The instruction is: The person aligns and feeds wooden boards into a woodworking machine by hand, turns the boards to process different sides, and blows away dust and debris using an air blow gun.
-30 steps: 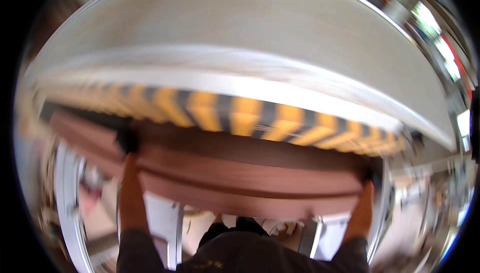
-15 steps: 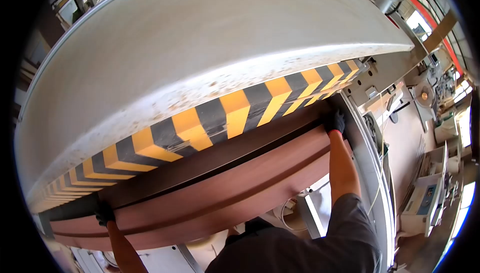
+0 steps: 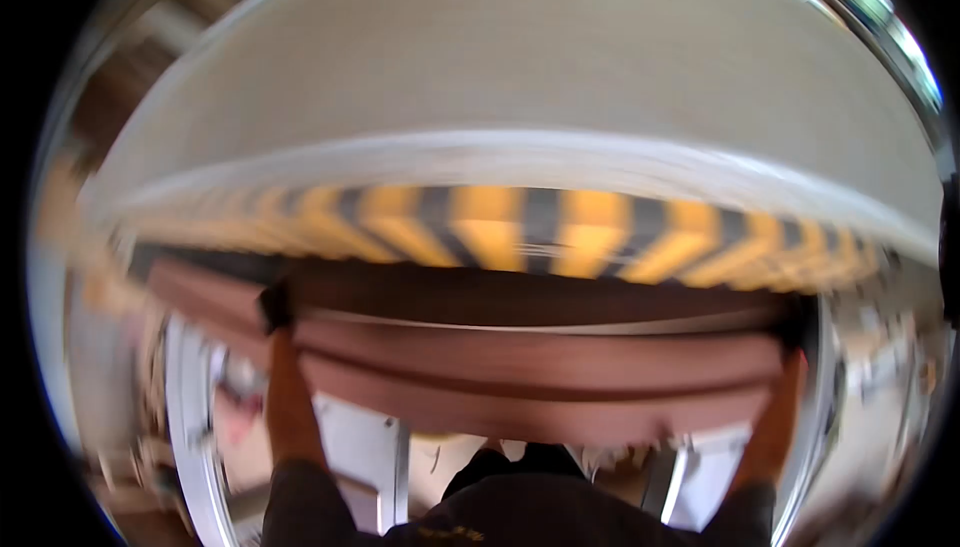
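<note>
A long reddish-brown panel (image 3: pixel 540 360) with a ridge along its length lies across the view, below a black-and-yellow striped bar (image 3: pixel 490 227). My left hand (image 3: pixel 275 307), in a dark glove, grips the panel's upper edge toward the left end. At the right end my right hand (image 3: pixel 797 323), also gloved, grips the same panel. Both hands are blurred, and their fingers are partly hidden in the dark gap under the bar. A thin pale edge runs along the gap between the hands.
Above the striped bar bulges a large cream machine cover (image 3: pixel 520 57). Pale metal frame parts (image 3: pixel 375 447) stand beneath the panel at left, and more at right. My shoes show below. The workshop at both sides is smeared.
My view has swung so the bar and panel now lie nearly level. Both hands remain at the panel, and a thin pale edge now shows along the gap.
</note>
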`<state>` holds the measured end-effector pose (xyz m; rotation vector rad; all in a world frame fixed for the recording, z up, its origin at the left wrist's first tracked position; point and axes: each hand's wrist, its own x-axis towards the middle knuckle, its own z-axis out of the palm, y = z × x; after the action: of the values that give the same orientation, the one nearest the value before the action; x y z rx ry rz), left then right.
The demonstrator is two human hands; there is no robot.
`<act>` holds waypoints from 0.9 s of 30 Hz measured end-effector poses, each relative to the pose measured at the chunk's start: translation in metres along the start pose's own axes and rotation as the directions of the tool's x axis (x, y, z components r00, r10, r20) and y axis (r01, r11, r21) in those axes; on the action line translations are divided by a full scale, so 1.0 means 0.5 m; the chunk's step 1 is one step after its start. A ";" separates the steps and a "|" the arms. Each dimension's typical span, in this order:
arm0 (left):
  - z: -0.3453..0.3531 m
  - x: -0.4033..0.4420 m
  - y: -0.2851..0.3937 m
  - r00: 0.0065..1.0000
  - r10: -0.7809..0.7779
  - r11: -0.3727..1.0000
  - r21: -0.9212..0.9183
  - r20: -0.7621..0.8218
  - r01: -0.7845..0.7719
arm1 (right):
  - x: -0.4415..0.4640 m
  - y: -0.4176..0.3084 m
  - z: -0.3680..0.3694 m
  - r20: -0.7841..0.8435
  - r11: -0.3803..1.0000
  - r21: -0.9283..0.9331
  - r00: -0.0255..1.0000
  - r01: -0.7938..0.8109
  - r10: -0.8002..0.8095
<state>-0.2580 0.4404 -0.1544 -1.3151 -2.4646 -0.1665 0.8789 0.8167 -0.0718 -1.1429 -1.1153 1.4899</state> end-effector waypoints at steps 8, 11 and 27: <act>-0.320 -0.153 0.070 0.511 -0.813 -0.021 -0.892 0.279 0.452 | -0.034 -0.038 0.043 -0.309 0.567 -0.778 0.950 -0.271 0.030; -0.365 -0.292 -0.003 0.452 -0.835 -0.165 -0.926 0.315 0.340 | -0.076 -0.096 0.199 -0.262 0.570 -0.782 0.963 -0.251 0.065; -0.803 -1.139 -0.440 0.210 -0.975 -0.152 -0.920 0.079 -0.360 | -0.416 0.094 0.992 0.425 0.801 -0.598 0.836 -0.030 0.348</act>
<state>-0.0497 -0.2344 0.0337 0.1450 -1.1430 -2.5278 0.4161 0.5454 -0.0095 -1.3190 -1.9772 1.7414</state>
